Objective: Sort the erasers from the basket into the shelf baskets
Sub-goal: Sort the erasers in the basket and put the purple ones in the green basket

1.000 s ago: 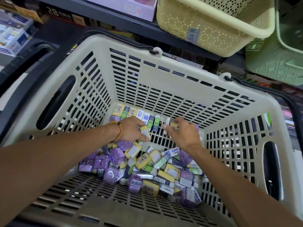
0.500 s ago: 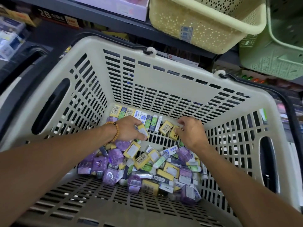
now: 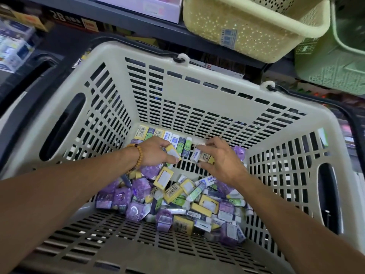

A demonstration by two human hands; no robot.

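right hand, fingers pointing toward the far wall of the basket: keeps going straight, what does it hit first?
Probably the white eraser under the right hand, then the row of upright erasers against the basket wall. Depth is unclear.

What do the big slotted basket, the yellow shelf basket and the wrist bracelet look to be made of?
Slotted basket: beige moulded plastic, matt, with slots moulded through its walls. Yellow shelf basket: pale plastic, matt, perforated with small holes. Bracelet: round tan beads, probably wood, though polished plastic can't be excluded.
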